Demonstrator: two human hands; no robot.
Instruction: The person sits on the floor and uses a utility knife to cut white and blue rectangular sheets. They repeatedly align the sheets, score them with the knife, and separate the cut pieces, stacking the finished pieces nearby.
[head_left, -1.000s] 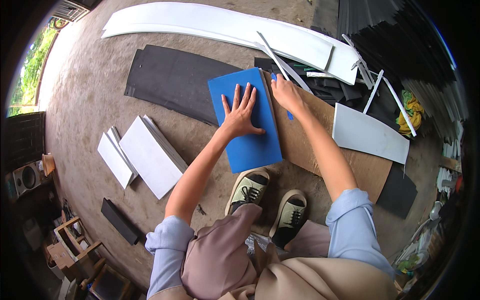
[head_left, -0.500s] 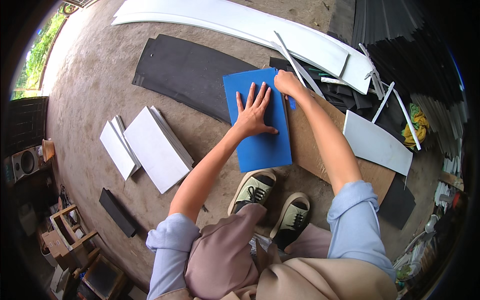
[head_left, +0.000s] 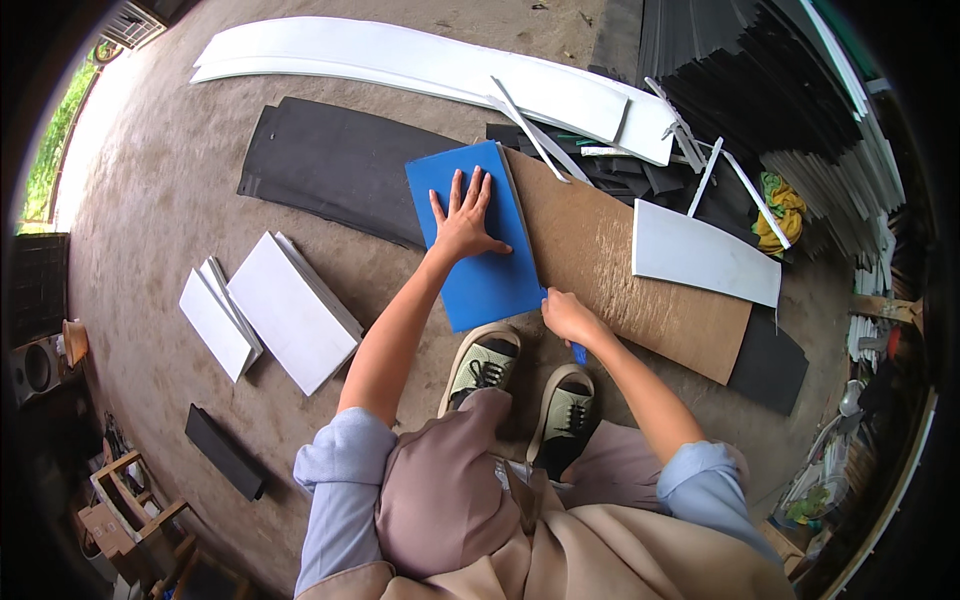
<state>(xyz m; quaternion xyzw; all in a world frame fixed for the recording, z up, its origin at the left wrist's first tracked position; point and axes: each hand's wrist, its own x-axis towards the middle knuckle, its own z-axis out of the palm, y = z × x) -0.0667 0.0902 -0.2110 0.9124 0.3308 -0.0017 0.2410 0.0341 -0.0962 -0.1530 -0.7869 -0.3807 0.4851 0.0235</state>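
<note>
While left fingers [head_left: 470, 193] splay on board [head_left: 488, 290], right fingers [head_left: 556, 311] clench blue tool [head_left: 579, 353].

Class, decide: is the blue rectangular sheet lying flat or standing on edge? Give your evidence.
Lying flat: the blue rectangular sheet shows its broad face upward, with the left hand spread open across it.

Left of the blue board [head_left: 490, 285], the concrete floor [head_left: 340, 225] leaves a passage before the white panels [head_left: 290, 315], crossed by the left forearm [head_left: 400, 325]. The left hand [head_left: 463, 222] blocks the board's upper middle, the right hand [head_left: 570, 316] its lower right edge; shoes [head_left: 487, 372] crowd its near side.
</note>
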